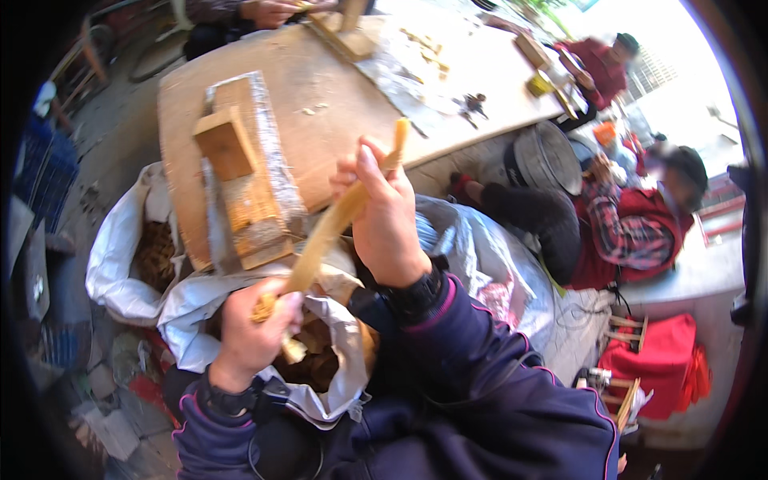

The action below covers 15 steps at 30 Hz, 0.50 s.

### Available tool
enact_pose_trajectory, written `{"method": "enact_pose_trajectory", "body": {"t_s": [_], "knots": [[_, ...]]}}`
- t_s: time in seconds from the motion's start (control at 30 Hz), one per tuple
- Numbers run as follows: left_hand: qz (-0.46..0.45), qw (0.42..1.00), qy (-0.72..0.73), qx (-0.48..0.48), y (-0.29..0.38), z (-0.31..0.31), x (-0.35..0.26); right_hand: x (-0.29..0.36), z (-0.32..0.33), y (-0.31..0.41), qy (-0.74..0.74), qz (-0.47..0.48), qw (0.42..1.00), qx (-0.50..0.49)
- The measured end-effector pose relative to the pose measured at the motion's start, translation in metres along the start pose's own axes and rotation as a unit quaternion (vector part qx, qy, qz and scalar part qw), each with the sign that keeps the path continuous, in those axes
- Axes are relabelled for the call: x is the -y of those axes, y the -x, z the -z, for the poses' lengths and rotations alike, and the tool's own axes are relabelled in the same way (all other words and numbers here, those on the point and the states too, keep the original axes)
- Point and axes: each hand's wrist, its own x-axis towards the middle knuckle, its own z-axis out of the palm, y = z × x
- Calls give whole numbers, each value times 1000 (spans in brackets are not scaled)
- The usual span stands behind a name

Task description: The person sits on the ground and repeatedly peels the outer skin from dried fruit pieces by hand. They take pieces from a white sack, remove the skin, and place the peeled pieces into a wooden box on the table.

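A long, flat, yellowish-tan strip [327,237] of pliable material stretches diagonally between my hands. Its lower end is gripped by my left hand [255,327], with a bunched yellow piece poking out at the thumb and a pale scrap below the fingers. Higher up, my right hand [387,225] pinches the strip between thumb and fingers, and the folded tip sticks out above. Beneath my hands gapes a white woven sack [351,366] holding brownish pieces. Just beyond, a wooden block [223,144] stands on a wooden board [255,225] at the table's near edge.
A wooden table [300,138] spreads ahead, with small yellow pieces [426,51] on plastic sheeting. Left stands another white sack [114,273]; right, a plastic bag [510,270] and a metal pot [546,159]. One person [630,222] sits at right; others work across the table.
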Motion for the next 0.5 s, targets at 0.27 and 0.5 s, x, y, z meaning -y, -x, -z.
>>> {"method": "enact_pose_trajectory", "body": {"t_s": [0.27, 0.5], "knots": [[-44, 994, -91, 47, 4, 18, -13, 10, 11, 5, 321, 456, 806, 200], [-135, 974, -172, 52, -2, 37, -24, -12, 0, 32, 438, 332, 719, 425]]}}
